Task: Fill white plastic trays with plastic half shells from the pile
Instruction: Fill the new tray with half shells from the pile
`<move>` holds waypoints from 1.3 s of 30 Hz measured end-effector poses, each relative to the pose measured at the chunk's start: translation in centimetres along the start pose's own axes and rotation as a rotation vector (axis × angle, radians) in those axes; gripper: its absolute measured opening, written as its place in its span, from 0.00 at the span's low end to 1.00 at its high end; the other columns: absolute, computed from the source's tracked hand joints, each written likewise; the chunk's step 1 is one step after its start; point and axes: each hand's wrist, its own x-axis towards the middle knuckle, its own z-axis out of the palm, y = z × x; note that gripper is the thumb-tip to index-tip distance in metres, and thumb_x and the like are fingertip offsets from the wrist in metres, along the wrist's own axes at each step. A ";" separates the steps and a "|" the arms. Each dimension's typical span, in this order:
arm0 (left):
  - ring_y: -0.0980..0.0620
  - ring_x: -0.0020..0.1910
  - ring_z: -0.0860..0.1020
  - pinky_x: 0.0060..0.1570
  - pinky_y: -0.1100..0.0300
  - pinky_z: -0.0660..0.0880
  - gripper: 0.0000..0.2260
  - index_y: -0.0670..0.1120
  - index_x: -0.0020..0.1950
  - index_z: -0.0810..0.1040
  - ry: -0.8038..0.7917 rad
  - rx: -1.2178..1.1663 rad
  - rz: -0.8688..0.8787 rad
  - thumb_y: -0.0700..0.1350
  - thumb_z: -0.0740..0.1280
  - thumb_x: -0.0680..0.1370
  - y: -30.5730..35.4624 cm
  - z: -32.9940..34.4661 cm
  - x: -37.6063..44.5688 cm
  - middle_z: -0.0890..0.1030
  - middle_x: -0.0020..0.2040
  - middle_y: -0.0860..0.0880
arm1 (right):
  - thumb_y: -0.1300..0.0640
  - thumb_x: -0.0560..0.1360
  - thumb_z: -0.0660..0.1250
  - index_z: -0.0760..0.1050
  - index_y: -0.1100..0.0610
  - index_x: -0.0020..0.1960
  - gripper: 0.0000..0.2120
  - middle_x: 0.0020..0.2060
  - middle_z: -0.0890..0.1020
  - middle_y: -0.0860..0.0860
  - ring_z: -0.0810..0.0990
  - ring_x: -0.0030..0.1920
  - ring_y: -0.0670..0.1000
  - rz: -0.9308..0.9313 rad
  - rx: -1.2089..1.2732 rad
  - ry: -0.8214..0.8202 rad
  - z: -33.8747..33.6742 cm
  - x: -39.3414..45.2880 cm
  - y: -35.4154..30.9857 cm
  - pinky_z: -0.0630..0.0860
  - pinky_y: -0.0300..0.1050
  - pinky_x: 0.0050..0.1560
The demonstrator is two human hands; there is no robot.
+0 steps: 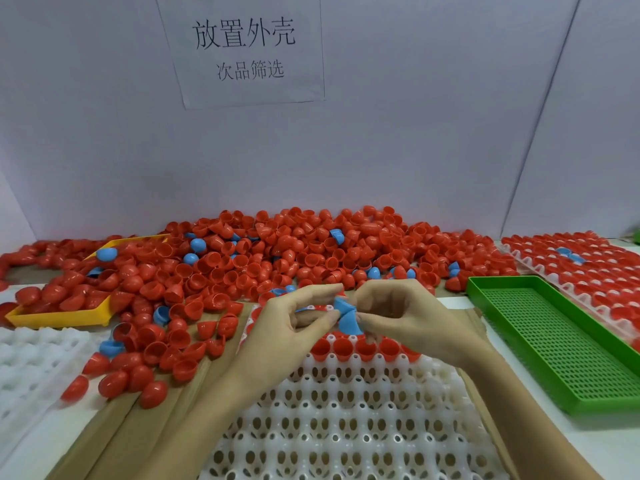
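Looking down from the head cam: both hands are working on blue half shells (346, 315) over the far end of the white tray (349, 420). Left hand (298, 318) pinches one, right hand (398, 315) pinches the other; they look stuck together. Only one row of red shells (363, 348) is seated, so it's early. Next I'd guess pull them apart and drop them into free cups. The pile (263, 258) sits just behind on the worktop.

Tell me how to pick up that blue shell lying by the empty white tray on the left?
Come from above. The blue shell lies loose beside the red shells, its rim facing partly up. Pinch that thin rim, one fingertip inside the cup and one outside; the round outside would probably slip from your grip.
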 end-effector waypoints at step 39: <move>0.54 0.39 0.79 0.34 0.62 0.71 0.06 0.48 0.51 0.80 0.387 1.014 -0.087 0.46 0.64 0.84 -4.4 -7.1 1.4 0.80 0.40 0.53 | 0.38 0.78 0.66 0.85 0.50 0.41 0.18 0.27 0.77 0.49 0.71 0.28 0.47 0.208 -0.229 0.245 -7.0 -2.0 5.0 0.70 0.36 0.31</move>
